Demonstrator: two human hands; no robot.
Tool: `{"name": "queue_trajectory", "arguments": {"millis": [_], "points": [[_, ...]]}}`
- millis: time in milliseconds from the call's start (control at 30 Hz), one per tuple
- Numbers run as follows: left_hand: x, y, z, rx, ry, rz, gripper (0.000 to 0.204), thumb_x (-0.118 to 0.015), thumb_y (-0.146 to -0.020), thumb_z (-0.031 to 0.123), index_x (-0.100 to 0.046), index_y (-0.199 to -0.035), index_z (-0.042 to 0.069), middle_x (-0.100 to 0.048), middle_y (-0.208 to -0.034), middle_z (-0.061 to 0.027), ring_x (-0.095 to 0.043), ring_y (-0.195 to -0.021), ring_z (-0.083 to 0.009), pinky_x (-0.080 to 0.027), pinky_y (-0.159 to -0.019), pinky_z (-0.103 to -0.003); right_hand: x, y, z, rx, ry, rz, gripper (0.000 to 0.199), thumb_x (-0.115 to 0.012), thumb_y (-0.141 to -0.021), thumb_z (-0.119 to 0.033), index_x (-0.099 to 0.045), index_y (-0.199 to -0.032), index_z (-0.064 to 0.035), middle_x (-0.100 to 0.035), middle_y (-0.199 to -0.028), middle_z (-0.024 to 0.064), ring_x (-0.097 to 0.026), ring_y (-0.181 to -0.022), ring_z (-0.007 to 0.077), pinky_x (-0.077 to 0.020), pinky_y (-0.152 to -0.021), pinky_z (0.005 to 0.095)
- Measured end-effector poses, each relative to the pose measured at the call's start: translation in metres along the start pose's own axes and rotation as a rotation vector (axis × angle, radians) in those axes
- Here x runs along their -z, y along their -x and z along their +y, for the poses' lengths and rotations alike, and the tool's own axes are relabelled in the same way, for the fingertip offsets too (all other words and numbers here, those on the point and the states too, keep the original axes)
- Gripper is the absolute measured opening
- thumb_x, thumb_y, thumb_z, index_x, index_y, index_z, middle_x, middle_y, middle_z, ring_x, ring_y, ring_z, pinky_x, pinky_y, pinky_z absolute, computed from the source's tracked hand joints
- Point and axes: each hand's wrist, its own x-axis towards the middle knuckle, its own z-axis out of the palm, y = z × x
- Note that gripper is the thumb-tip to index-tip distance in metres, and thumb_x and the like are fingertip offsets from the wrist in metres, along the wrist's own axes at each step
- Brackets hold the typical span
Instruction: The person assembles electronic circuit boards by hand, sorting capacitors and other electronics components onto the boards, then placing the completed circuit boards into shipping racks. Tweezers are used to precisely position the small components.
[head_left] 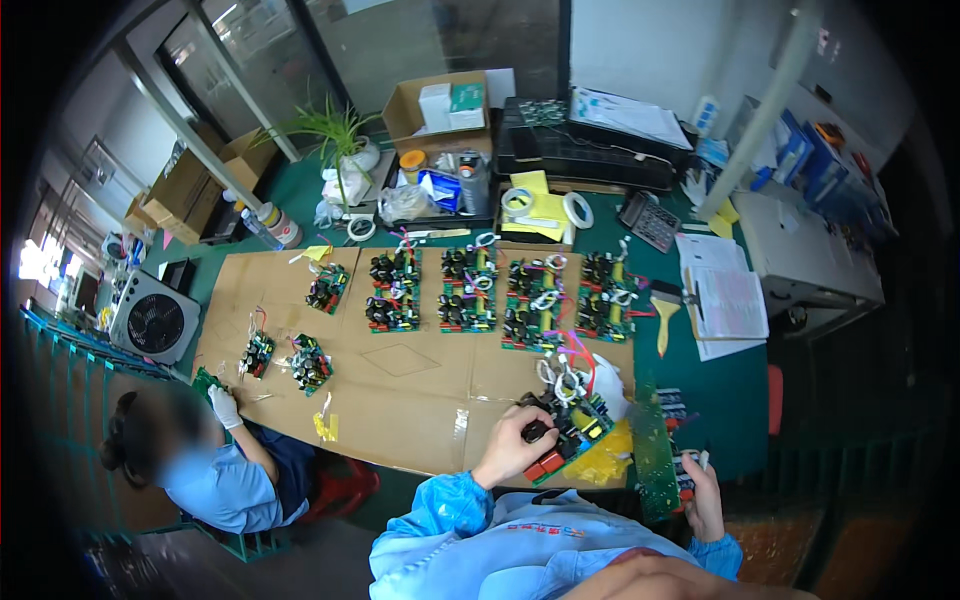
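Single head fisheye view, looks steeply down from above at the surface (420, 400), close, edges bent.

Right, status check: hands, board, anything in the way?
Left hand gripping board on cardboard. Right hand holds green board upright at table edge. Wires crowd the top.

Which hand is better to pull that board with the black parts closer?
Probably the left hand: it already rests on the circuit board. The right hand is busy gripping a green board on edge.
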Motion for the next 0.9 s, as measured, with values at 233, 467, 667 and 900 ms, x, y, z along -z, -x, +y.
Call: {"name": "queue_trajectory", "arguments": {"millis": [233, 467, 667, 900], "points": [[0.1, -0.004, -0.041, 0.036, -0.186, 0.327, 0.019, -0.075, -0.074, 0.02, -0.069, -0.087, 0.007, -0.067, -0.08, -0.0107, -0.062, -0.08, -0.0305, -0.051, -0.074, -0.04, -0.136, -0.069, -0.039, -0.056, 0.248, -0.242, 0.029, -0.064, -0.092, -0.02, -0.061, -0.113, 0.0001, -0.069, -0.098, 0.0069, -0.068, -0.084, 0.0128, -0.0531, -0.073, 0.0266], [0.148, 0.007, -0.057, 0.181, -0.098, 0.528, 0.016, -0.074, -0.077, 0.014, -0.07, -0.089, 0.004, -0.063, -0.081, -0.0119, -0.06, -0.077, -0.0256, -0.049, -0.073, -0.036, -0.197, -0.172, -0.059, 0.198, 0.583, -0.219, 0.046, -0.07, -0.088, -0.032, -0.062, -0.115, 0.0049, -0.064, -0.107, 0.0061, -0.056, -0.099, 0.0153, -0.0424, -0.09, 0.0301], [0.169, -0.012, -0.045, 0.094, -0.069, 0.46, 0.016, -0.072, -0.076, 0.009, -0.068, -0.09, 0.003, -0.064, -0.083, -0.0105, -0.058, -0.078, -0.0256, -0.047, -0.073, -0.036, -0.238, -0.272, -0.057, 0.681, 1.139, -0.035, 0.042, -0.068, -0.086, -0.04, -0.066, -0.102, -0.0005, -0.064, -0.103, 0.0175, -0.064, -0.086, 0.0327, -0.0477, -0.073, 0.0418], [0.163, -0.093, -0.028, -0.439, -0.349, 0.309, 0.026, -0.073, -0.064, 0.011, -0.066, -0.089, 0.005, -0.063, -0.084, -0.0089, -0.055, -0.074, -0.03, -0.047, -0.069, -0.037, -0.263, -0.316, -0.021, 0.797, 1.429, 0.351, 0.044, -0.068, -0.086, -0.04, -0.064, -0.112, -0.0049, -0.055, -0.114, 0.0186, -0.063, -0.096, 0.0395, -0.0534, -0.081, 0.049]]}}
